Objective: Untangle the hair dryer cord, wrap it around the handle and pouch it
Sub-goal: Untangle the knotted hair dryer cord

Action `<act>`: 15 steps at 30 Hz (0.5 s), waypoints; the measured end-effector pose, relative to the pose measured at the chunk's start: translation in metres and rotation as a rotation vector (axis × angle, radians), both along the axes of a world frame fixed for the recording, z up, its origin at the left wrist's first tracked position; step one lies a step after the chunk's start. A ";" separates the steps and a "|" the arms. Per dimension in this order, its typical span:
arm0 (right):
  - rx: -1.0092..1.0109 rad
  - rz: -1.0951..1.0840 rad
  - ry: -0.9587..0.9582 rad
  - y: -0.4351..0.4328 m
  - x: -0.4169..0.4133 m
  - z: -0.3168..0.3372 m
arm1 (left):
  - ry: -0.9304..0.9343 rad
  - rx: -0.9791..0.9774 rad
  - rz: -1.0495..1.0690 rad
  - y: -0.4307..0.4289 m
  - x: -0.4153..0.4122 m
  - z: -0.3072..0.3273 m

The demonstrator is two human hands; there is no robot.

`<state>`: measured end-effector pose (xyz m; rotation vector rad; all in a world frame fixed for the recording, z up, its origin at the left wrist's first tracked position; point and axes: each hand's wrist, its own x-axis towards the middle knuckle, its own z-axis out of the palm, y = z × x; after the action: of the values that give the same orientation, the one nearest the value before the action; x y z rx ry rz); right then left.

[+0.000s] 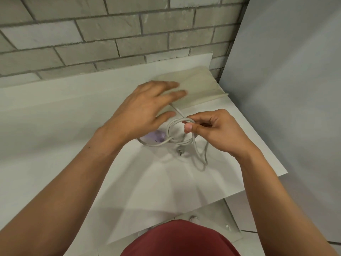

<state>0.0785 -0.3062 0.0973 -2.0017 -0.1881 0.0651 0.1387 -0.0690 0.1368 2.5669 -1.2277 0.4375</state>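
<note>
The right hand (212, 130) pinches the white cord (170, 126) between thumb and curled fingers, at the top of a round coil. A long loop trails from the coil toward the person, beside the plug (179, 151). The left hand (144, 109), fingers straight and spread, covers most of the lilac hair dryer (155, 137), so I cannot tell which way it points. The beige pouch (199, 85) lies flat on the worktop (55, 111), beyond the hands.
</note>
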 end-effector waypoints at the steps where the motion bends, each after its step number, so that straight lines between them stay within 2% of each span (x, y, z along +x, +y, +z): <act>1: -0.009 0.003 -0.006 0.000 0.001 0.001 | -0.006 0.038 -0.059 -0.003 0.001 0.002; 4: 0.014 0.001 -0.021 0.001 0.002 0.002 | -0.079 0.076 -0.069 -0.010 0.000 0.005; 8: 0.047 -0.019 -0.011 -0.001 0.002 -0.001 | -0.113 -0.086 0.159 -0.007 -0.002 0.000; 12: 0.049 -0.034 -0.002 -0.002 0.002 -0.004 | 0.013 -0.321 0.389 0.001 -0.002 -0.003; 15: -0.003 -0.053 -0.023 0.000 0.005 -0.002 | 0.107 -0.317 0.447 0.005 -0.003 -0.008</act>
<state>0.0832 -0.3062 0.0949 -2.0098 -0.1500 0.0089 0.1358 -0.0643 0.1290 2.5292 -0.4911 0.5248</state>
